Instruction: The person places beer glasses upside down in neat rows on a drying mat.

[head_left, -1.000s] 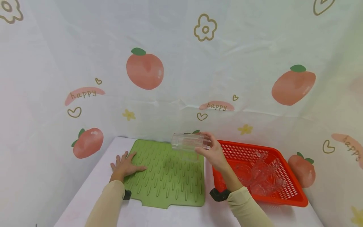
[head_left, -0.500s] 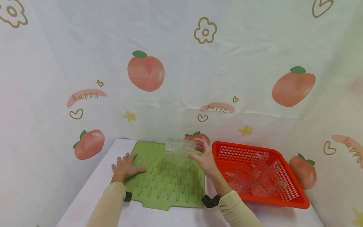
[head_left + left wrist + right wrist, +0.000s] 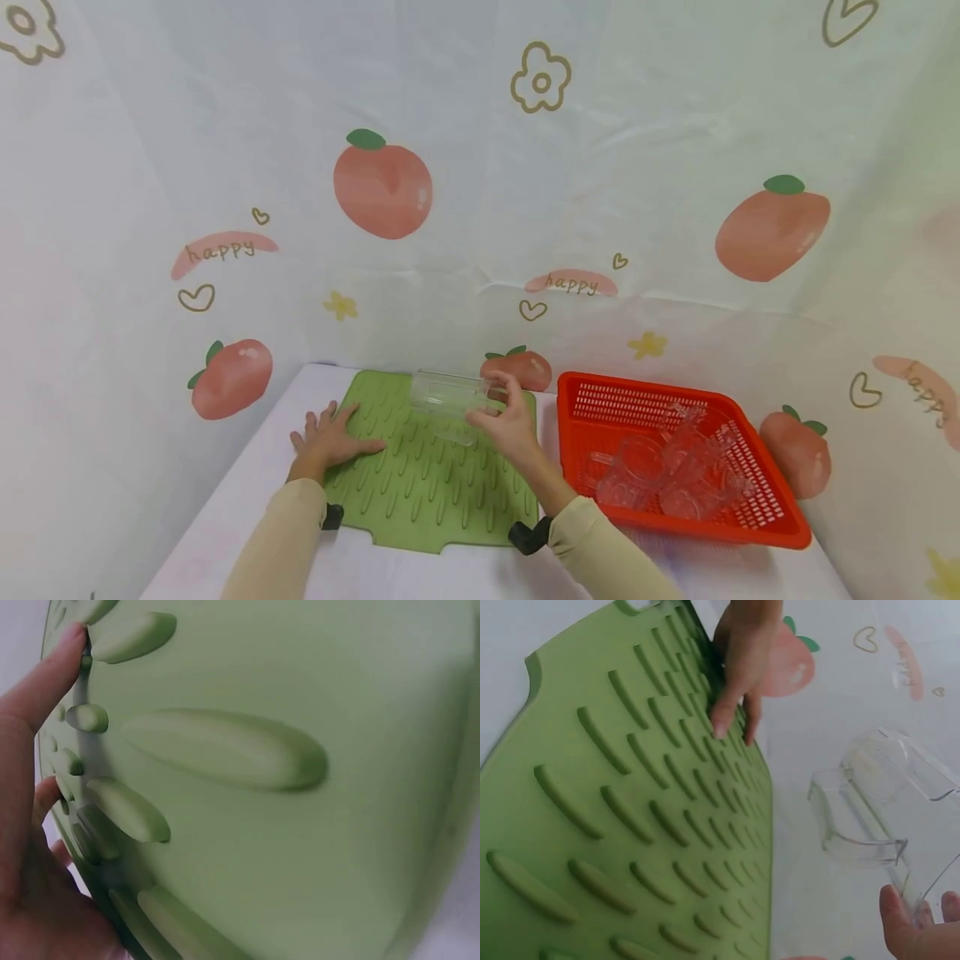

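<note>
My right hand (image 3: pixel 513 429) grips a clear mug (image 3: pixel 446 393) by one end. The mug lies sideways in the air over the back of a green ribbed mat (image 3: pixel 420 508), its handle hanging below. In the right wrist view the transparent mug (image 3: pixel 881 769) shows at the right, above the fingertips (image 3: pixel 895 904). My left hand (image 3: pixel 330 440) rests on the mat's left edge, fingers spread and thumb pointing inward. The left wrist view shows that hand (image 3: pixel 26 750) beside the raised ribs of the mat (image 3: pixel 360 832).
To the right of the mat stands a red perforated basket (image 3: pixel 757 521) with several clear mugs (image 3: pixel 637 471) jumbled inside. A white cloth (image 3: pixel 465 208) printed with peaches hangs close behind. The white table (image 3: pixel 217 517) shows around the mat.
My right hand has carried the clear mug leftward, from beside the basket to over the mat's back middle. The left hand has stayed in place on the mat.
</note>
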Tool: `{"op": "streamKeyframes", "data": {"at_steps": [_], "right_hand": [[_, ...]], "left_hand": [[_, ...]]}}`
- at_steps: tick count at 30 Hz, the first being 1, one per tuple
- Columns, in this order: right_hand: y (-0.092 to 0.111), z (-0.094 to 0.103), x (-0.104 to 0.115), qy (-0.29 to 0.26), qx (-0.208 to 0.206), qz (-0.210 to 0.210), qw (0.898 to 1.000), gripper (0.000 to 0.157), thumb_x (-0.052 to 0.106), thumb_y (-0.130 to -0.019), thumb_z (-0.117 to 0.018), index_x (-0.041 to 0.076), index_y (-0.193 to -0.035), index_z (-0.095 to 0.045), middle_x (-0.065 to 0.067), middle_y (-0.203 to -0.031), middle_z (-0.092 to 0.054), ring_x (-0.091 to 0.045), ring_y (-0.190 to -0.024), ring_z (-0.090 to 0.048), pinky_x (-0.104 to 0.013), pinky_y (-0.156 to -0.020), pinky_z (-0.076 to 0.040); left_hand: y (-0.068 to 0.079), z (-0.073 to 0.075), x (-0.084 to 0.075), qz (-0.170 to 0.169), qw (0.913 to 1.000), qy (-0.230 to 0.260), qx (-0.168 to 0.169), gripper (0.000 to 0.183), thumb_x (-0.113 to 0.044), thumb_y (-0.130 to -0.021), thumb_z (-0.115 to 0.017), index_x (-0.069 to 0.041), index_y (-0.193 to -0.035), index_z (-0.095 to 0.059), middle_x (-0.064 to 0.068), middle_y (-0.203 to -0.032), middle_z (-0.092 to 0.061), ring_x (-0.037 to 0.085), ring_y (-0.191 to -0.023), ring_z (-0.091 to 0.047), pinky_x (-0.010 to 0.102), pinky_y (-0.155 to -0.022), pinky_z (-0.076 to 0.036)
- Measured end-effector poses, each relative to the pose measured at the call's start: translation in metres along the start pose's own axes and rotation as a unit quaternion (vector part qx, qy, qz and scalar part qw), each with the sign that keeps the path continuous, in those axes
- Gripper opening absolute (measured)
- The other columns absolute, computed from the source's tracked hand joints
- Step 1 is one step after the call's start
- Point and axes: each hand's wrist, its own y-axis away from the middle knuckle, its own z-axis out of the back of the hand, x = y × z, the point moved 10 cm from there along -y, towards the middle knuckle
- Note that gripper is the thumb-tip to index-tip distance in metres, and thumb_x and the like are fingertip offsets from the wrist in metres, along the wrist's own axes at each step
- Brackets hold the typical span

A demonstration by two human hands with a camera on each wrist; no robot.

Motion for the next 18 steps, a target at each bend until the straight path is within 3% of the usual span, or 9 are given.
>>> {"op": "streamKeyframes", "data": {"at_steps": [8, 18], "right_hand": [[-0.007, -0.017, -0.010, 0.003, -0.004, -0.006, 1.000, 0.062, 0.003, -0.085, -0.076, 0.016, -0.140, -0.050, -0.013, -0.146, -0.046, -0.034, -0.130, -0.051, -0.040, -0.096, -0.056], [-0.012, -0.034, -0.012, 0.000, 0.007, 0.002, 1.000, 0.063, 0.003, -0.085, -0.074, 0.011, -0.141, -0.047, -0.015, -0.147, -0.044, -0.037, -0.131, -0.050, -0.048, -0.100, -0.055]], "left_hand": [[0.001, 0.000, 0.001, 0.007, 0.9998, 0.000, 0.017, 0.116, -0.073, -0.073, -0.075, -0.013, -0.161, -0.028, 0.033, -0.166, -0.008, 0.065, -0.149, 0.000, 0.088, -0.108, -0.001], [0.000, 0.001, -0.004, -0.002, 0.9999, 0.007, 0.015, 0.113, -0.070, -0.075, -0.075, -0.009, -0.160, -0.031, 0.034, -0.164, -0.014, 0.065, -0.147, -0.010, 0.086, -0.108, -0.009]]}}
